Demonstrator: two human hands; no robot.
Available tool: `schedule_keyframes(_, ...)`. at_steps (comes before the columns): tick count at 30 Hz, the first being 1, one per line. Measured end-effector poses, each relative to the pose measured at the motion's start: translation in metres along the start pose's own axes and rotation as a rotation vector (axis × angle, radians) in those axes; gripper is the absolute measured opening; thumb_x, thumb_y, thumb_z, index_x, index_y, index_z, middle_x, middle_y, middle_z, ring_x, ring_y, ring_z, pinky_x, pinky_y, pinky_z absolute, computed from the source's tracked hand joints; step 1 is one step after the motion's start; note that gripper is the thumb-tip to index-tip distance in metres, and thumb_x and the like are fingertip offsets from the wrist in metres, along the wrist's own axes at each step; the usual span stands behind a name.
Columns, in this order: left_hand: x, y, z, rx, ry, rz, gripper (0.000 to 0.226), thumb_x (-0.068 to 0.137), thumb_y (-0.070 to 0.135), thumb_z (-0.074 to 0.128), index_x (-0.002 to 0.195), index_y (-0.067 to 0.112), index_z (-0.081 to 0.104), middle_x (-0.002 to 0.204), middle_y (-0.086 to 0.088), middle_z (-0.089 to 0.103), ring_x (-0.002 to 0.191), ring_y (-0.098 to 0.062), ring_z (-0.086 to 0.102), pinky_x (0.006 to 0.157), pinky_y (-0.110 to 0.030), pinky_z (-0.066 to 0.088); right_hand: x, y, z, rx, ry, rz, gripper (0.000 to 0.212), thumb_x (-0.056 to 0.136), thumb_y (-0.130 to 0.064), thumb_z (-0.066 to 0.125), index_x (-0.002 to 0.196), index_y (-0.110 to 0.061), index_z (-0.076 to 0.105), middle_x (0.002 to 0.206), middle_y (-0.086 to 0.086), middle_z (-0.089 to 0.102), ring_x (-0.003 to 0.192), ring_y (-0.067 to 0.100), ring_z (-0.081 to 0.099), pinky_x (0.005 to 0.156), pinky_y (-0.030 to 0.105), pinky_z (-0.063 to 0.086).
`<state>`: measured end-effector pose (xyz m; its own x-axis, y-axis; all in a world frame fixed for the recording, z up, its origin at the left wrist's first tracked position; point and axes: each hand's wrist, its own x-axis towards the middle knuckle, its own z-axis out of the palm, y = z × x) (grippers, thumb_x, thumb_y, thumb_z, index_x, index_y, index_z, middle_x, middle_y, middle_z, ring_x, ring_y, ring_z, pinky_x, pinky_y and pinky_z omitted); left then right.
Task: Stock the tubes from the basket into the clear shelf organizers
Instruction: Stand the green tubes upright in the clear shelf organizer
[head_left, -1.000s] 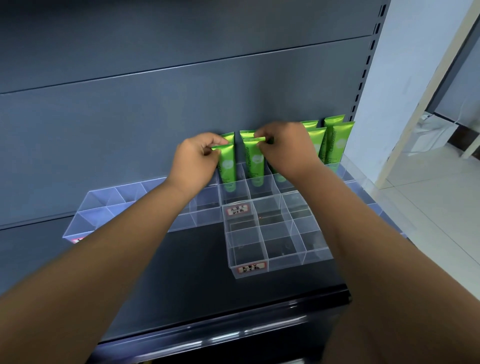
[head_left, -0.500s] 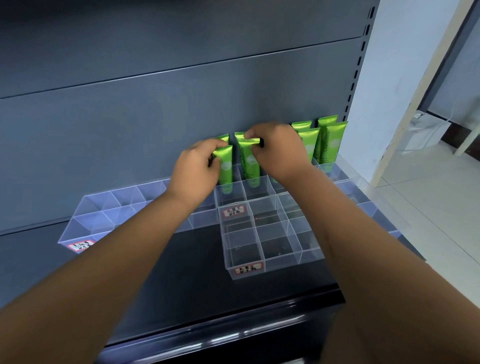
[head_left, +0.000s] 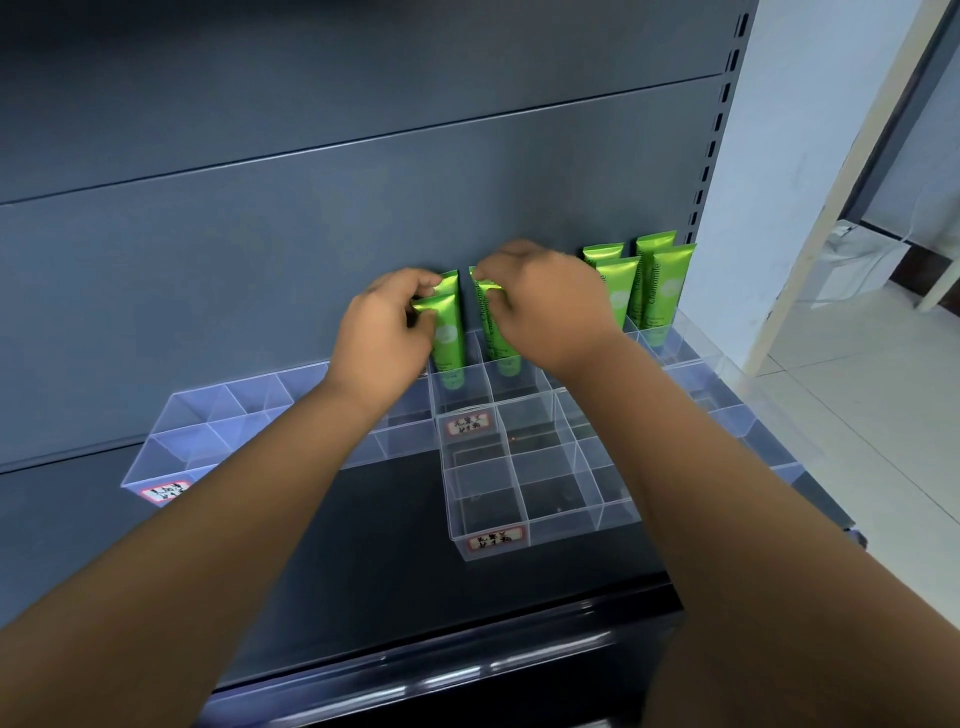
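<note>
A clear organizer (head_left: 208, 431) is lying at the left of the shelf (head_left: 363, 561). The left hand (head_left: 384, 332) is pinching the crimped top of a green tube (head_left: 448, 332), which is standing upright in a back compartment. Just beside it, the right hand (head_left: 550, 312) is pinching the top of a second tube (head_left: 491, 332). Four more tubes (head_left: 665, 291) are standing farther right, by the back panel (head_left: 311, 234).

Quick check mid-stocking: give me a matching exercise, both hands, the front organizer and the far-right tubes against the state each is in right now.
1 left hand
2 right hand
3 front organizer
4 far-right tubes

A no tubes inside
B pinches right middle tube
C stand untouched
D pinches left middle tube

Pairs: 1-D, 2-B, 3-A, 4-C
</note>
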<state>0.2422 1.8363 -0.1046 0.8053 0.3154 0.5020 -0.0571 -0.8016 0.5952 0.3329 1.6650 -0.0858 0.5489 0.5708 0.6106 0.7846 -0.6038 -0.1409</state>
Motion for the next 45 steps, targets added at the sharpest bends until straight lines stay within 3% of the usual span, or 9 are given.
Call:
schedule_keyframes(5,-0.026,0.015,-0.018,0.142,0.128,0.012,0.03,0.093,0.01,0.064,0.122,0.013,0.067,0.119,-0.003,0.07,0.109,-0.023,0.064,0.093,-0.024,0.045,-0.013,-0.026,-0.009,-0.097,0.099,-0.017,0.03,0.095,-0.036,0.046,0.088,-0.017,0.069,0.087,0.004,0.065,0.062,0.032,0.061,0.051,0.028,0.039)
schedule_keyframes(9,-0.073,0.023,-0.04,0.424,0.172,-0.097,0.04,0.099,0.03,0.057,0.133,0.01,0.056,0.127,-0.013,0.064,0.117,-0.037,0.055,0.095,-0.044,0.045,-0.03,-0.062,-0.017,-0.044,0.216,0.008,0.041,0.098,-0.041,0.048,0.077,-0.013,0.069,0.074,0.007,0.065,0.071,0.031,0.061,0.054,0.031,0.039)
schedule_keyframes(12,-0.117,0.023,-0.064,0.583,0.144,-0.193,0.058,0.097,0.046,0.046,0.14,0.007,0.049,0.139,-0.016,0.057,0.132,-0.04,0.048,0.109,-0.052,0.041,-0.045,-0.099,-0.021,0.066,0.098,0.01,0.051,0.102,-0.049,0.037,0.105,-0.012,0.072,0.107,0.007,0.071,0.112,0.029,0.06,0.085,0.041,0.052)
schedule_keyframes(15,-0.167,0.027,-0.097,0.688,0.137,-0.33,0.07,0.096,0.056,0.039,0.146,0.009,0.045,0.151,-0.015,0.049,0.143,-0.039,0.04,0.115,-0.057,0.035,-0.063,-0.145,-0.032,0.173,-0.092,-0.036,0.066,0.103,-0.056,0.026,0.15,-0.014,0.045,0.158,0.004,0.041,0.151,0.024,0.027,0.122,0.044,0.026)
schedule_keyframes(18,-0.215,0.034,-0.139,0.698,0.23,-0.515,0.076,0.093,0.065,0.033,0.149,0.014,0.042,0.153,-0.011,0.048,0.146,-0.037,0.037,0.116,-0.058,0.032,-0.082,-0.2,-0.041,0.249,-0.175,-0.132,0.069,0.103,-0.06,0.021,0.159,-0.02,0.028,0.169,-0.003,0.016,0.157,0.018,0.0,0.127,0.044,0.007)
schedule_keyframes(22,-0.282,0.033,-0.206,0.789,0.337,-0.684,0.081,0.091,0.069,0.028,0.152,0.017,0.04,0.157,-0.01,0.044,0.148,-0.035,0.033,0.118,-0.056,0.029,-0.114,-0.288,-0.045,0.391,-0.27,-0.273,0.07,0.102,-0.062,0.016,0.161,-0.024,0.021,0.17,-0.009,0.007,0.155,0.012,-0.011,0.127,0.044,0.0)
schedule_keyframes(31,-0.47,0.014,-0.319,1.014,0.398,-1.071,0.077,0.096,0.062,0.01,0.16,0.022,0.025,0.165,-0.002,0.029,0.155,-0.025,0.019,0.125,-0.047,0.015,-0.224,-0.519,-0.028,0.689,-0.44,-0.505,0.064,0.101,-0.054,0.023,0.152,-0.021,0.044,0.163,-0.001,0.034,0.155,0.019,0.016,0.125,0.05,0.006)
schedule_keyframes(34,-0.533,0.002,-0.337,1.029,0.445,-1.245,0.075,0.1,0.065,0.015,0.16,0.021,0.025,0.166,-0.003,0.028,0.155,-0.025,0.019,0.126,-0.046,0.013,-0.265,-0.574,-0.01,0.722,-0.555,-0.566,0.074,0.098,-0.058,0.013,0.15,-0.017,0.046,0.159,0.004,0.04,0.153,0.023,0.021,0.124,0.051,0.012)
schedule_keyframes(45,-0.66,-0.072,-0.311,0.823,0.337,-1.532,0.063,0.104,0.053,0.025,0.158,0.02,0.03,0.165,-0.001,0.032,0.155,-0.024,0.021,0.127,-0.047,0.015,-0.32,-0.603,0.083,0.422,-0.976,-0.715,0.063,0.105,-0.054,0.022,0.158,-0.022,0.03,0.166,0.002,0.024,0.154,0.025,0.018,0.123,0.048,0.017)
